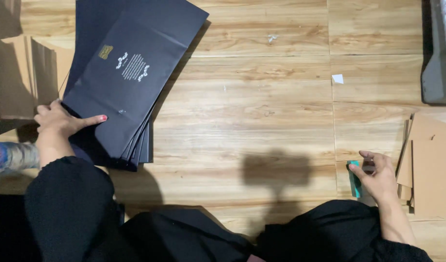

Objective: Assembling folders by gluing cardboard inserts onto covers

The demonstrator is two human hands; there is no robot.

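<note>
Left hand on stack of dark sheets, right hand at teal object by brown cardboard, all on wood floor.

Left hand (pixel 58 121), mid-left of frame, rests on the near corner of the dark sheets (pixel 128 73); thumb lies flat on top, other fingers curl over the left edge, so the grip pinches that stack. The stack fans from upper left down toward centre-left, the top sheet with small light print and a gold mark. Right hand (pixel 378 177), lower right, has a loose, part-open grip, fingertips touching a small teal object (pixel 354 182); cannot tell if it is really clasped. Brown cardboard pieces (pixel 431 165) lie just beside it at the right edge. Wood floor (pixel 262 111) bare in the middle, small white scrap (pixel 337 78) upper right. More brown card (pixel 24 73) at far left.
</note>
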